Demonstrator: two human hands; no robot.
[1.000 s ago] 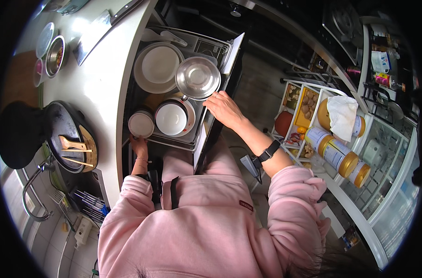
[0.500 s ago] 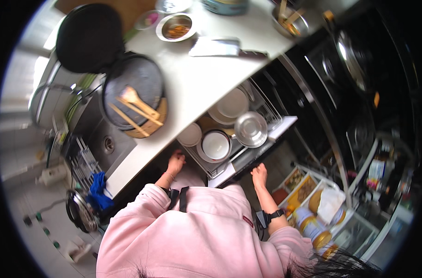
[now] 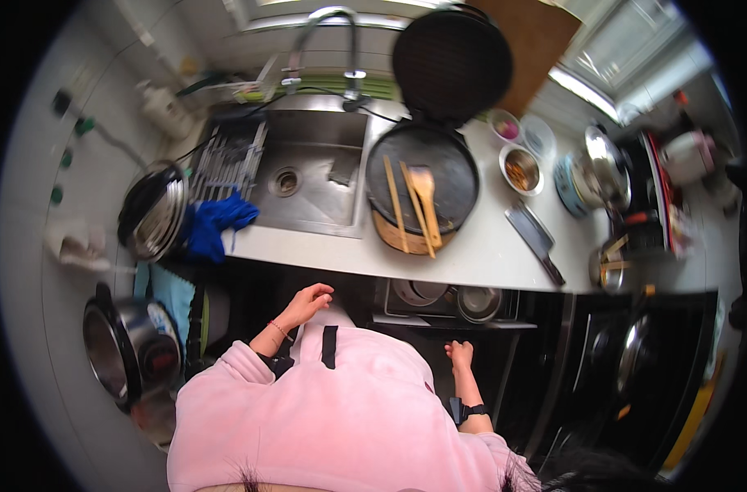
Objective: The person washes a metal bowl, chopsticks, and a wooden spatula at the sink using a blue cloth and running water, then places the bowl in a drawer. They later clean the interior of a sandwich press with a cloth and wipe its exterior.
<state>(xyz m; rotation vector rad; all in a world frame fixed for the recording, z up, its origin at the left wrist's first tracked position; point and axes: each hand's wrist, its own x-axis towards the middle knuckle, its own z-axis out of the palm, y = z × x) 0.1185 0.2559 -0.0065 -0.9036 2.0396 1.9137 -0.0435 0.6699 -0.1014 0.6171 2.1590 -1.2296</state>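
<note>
My left hand (image 3: 306, 305) hangs by the cabinet front below the counter, fingers loosely stretched and holding nothing. My right hand (image 3: 460, 354) is loosely closed just below the pale front edge of the drawer (image 3: 505, 325); nothing shows in it, and I cannot tell whether it touches the drawer. The drawer stands partly pulled out beneath the counter. Inside it are a metal bowl (image 3: 478, 302) and some pale bowls (image 3: 420, 291), their far parts hidden by the counter edge.
A round electric griddle (image 3: 423, 176) stands lid up, with chopsticks and a wooden spatula (image 3: 423, 197) across it. A cleaver (image 3: 535, 243) lies to its right. The sink (image 3: 308, 164) and a blue cloth (image 3: 219, 225) are left; a pressure cooker (image 3: 136, 353) stands lower left.
My view has swung toward the counter and sink. The drawer has slid inward, so fewer bowls show. My left hand has lifted slightly, and its fingers look straighter; my right stays near the drawer front.
</note>
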